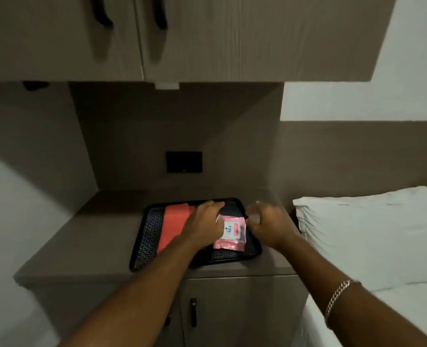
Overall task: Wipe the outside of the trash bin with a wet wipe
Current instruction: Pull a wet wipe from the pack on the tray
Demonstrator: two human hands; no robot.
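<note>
Brown wood-look counter (87, 249) set in a niche, matching panelling behind it with a dark wall plate (184, 162) at the middle. Overhead, cupboards (182, 38) in the same finish with two dark handles. Below the counter, a cabinet door (232, 309) with a short black handle. To the right, a bed (382, 246) in white linen with a pillow (372, 221) pushed up against the counter's side; pale wall above it. On the counter, a black patterned tray (147, 236) carrying a folded coral cloth (173, 226) on its left half and a pink pack of wipes (231, 234) with a white label on its right half. Left hand (203, 221) resting over the tray, palm down, fingers curled loosely against the pack's left edge; whether actually gripping it, cannot tell. Right hand (267, 221) blurred just right of the pack, fingers drawn in toward a fist near its top corner; any hold unclear. Chain bracelet (337, 299) on the right wrist. Trash bin nowhere in view
</note>
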